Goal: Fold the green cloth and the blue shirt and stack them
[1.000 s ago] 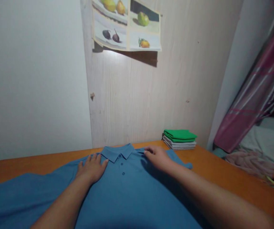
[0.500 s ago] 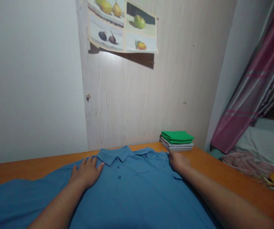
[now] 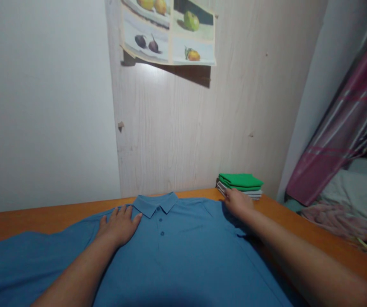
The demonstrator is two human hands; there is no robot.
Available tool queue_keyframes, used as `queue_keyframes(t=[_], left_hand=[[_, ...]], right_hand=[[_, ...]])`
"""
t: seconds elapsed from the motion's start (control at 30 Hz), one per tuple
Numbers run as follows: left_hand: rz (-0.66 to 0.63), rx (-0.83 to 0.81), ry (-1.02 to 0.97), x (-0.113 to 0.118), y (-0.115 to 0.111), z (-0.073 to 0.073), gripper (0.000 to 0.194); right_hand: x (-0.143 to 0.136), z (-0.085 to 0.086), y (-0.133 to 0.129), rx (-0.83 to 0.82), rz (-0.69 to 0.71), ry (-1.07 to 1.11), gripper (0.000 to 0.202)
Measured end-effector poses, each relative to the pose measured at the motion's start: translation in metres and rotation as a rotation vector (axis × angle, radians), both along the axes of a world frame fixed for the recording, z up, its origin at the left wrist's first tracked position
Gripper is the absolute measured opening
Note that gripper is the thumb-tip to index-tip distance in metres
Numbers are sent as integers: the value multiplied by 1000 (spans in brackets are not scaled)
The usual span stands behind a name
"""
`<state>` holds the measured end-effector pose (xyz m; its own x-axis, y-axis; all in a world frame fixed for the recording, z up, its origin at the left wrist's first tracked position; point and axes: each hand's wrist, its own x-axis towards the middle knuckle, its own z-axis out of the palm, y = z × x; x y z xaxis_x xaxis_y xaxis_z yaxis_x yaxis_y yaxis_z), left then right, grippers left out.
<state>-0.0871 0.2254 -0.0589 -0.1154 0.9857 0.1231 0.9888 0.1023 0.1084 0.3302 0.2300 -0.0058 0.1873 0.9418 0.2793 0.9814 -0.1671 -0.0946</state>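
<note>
A blue collared polo shirt [image 3: 183, 247] lies spread with its buttoned front up and its collar toward the wall. My left hand [image 3: 119, 226] rests flat on the shirt beside the collar, fingers spread. At the shoulder on the right, my right hand [image 3: 239, 205] is closed at the shirt's edge, slightly raised, with a shadow beneath it. Its fingertips are partly hidden, but the cloth runs taut up to them. The sleeve on the left stretches out to the frame's left edge.
The shirt lies on an orange-brown tabletop [image 3: 58, 216]. Just behind my right hand, a folded green cloth [image 3: 241, 181] sits on spiral-bound notebooks [image 3: 255, 195]. A wall stands behind, with fruit pictures [image 3: 193, 38]. A pinkish curtain [image 3: 333, 128] and bedding [image 3: 353, 192] are at right.
My right hand has lifted a little and moved up toward the notebooks. The wrinkled shoulder of the shirt now looks smoother. My left hand stays in place on the shirt; the view has shifted slightly.
</note>
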Motion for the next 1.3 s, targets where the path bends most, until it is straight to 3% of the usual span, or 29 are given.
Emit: queue_keyframes(t=[0.13,0.37,0.5,0.67,0.9,1.3], left_hand=[[-1,-9,12,0,-1,1,78],[6,-20,26,1,-5,3,77],[12,-18,26,0,-4,2,78],[13,-37,34,3,-6,4,79],[-2,-16,33,7,-13,10,79],[2,-27,31,6,-13,10,80]], right_hand=[[-45,7,27,-27,200,100,30],[-114,-2,69,-85,427,187,24],[-131,-6,81,-184,529,173,17],[-130,-8,87,-314,602,156,17],[-132,-11,88,-255,578,97,16],[-136,-27,97,-80,311,152,28]])
